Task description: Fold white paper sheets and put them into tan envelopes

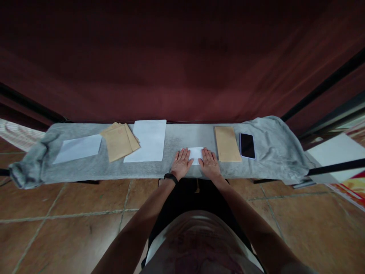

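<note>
A small piece of white paper [195, 153], which looks folded, lies on the grey cloth near the front edge of the table. My left hand [181, 163] rests flat on its left end, fingers stretched out, with a dark band on the wrist. On the right end lies my right hand [209, 163], also flat with fingers extended. Both palms press down and neither hand grasps anything. The ends of the paper are hidden under my hands. Just right of my right hand is a brown paper envelope [228, 144].
A phone with a dark screen [247, 145] lies right of the envelope. To the left are a stack of white sheets [149, 140], several brown envelopes [119, 141] overlapping it, and another white sheet [78, 148]. Grey cloth [182, 131] covers the narrow table; a dark red curtain [182, 83] hangs behind.
</note>
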`<state>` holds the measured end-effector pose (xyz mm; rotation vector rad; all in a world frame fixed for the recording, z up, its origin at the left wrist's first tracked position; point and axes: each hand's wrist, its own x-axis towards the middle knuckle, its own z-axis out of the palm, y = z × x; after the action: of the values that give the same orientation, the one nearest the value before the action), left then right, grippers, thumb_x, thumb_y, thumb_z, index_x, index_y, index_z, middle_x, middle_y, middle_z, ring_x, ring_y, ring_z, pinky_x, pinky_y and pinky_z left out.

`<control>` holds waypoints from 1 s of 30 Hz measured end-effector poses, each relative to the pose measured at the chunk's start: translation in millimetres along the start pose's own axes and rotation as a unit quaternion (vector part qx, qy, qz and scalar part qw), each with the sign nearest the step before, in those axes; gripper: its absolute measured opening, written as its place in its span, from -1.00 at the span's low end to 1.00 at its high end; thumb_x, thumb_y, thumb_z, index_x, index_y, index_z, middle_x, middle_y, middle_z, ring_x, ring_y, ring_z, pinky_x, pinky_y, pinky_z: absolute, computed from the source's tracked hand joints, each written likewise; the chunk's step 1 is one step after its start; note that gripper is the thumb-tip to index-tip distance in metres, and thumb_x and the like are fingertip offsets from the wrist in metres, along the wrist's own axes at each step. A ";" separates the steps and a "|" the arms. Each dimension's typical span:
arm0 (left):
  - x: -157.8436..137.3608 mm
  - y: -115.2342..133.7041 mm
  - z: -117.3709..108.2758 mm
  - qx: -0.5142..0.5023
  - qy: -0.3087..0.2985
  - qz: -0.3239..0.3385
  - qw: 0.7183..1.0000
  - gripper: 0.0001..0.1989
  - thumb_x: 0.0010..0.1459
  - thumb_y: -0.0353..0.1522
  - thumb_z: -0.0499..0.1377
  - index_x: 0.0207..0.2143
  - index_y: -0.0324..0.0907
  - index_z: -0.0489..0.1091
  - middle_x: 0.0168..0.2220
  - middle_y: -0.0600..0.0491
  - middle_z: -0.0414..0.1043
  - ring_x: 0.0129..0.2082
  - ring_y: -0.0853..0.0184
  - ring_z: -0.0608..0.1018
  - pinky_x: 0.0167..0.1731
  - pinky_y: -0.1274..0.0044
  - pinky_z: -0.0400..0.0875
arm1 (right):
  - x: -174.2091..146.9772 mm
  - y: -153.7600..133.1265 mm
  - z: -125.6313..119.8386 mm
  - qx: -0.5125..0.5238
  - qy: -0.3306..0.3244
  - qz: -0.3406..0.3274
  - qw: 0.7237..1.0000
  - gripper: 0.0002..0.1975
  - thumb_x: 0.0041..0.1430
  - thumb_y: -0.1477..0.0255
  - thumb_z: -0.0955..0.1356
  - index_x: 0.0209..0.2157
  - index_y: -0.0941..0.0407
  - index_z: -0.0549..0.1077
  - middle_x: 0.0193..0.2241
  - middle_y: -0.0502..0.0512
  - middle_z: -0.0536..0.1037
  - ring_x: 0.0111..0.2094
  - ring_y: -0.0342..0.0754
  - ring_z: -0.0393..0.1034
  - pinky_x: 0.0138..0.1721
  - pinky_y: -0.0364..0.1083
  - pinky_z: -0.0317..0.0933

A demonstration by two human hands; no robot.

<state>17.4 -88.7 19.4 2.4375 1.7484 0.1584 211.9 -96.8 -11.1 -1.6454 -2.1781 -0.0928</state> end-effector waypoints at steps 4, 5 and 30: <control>3.8 1.0 3.3 0.009 -0.005 -0.017 1.000 -0.35 0.43 -0.10 -0.19 0.41 -0.27 -0.01 0.44 -0.11 -0.09 0.45 0.16 -0.03 0.40 0.24 -0.14 | -1.2 0.4 1.7 -0.007 0.004 -0.008 1.000 -0.42 0.44 0.29 0.15 0.35 0.33 0.14 0.32 0.36 0.24 0.32 0.20 0.14 0.32 0.19 -0.02; 4.0 0.3 4.4 0.009 -0.004 -0.021 1.000 -0.35 0.42 -0.10 -0.19 0.41 -0.28 -0.02 0.44 -0.12 -0.09 0.45 0.17 -0.03 0.40 0.25 -0.14 | -1.3 0.8 1.9 -0.008 0.005 -0.009 1.000 -0.42 0.44 0.29 0.15 0.35 0.33 0.15 0.32 0.36 0.24 0.32 0.20 0.14 0.32 0.19 -0.03; -5.5 -0.5 10.0 -0.008 0.020 -0.082 0.996 -0.34 0.41 -0.15 -0.18 0.42 -0.35 -0.06 0.44 -0.14 -0.09 0.45 0.18 -0.03 0.40 0.27 -0.14 | -6.8 -14.5 5.5 -0.020 0.008 0.002 1.000 -0.40 0.44 0.26 0.15 0.35 0.34 0.13 0.33 0.43 0.21 0.33 0.19 0.12 0.31 0.19 -0.02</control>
<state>16.9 -94.3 9.4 2.2812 1.9465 0.2034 198.4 -105.8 -15.9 -1.6658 -2.1738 -0.1476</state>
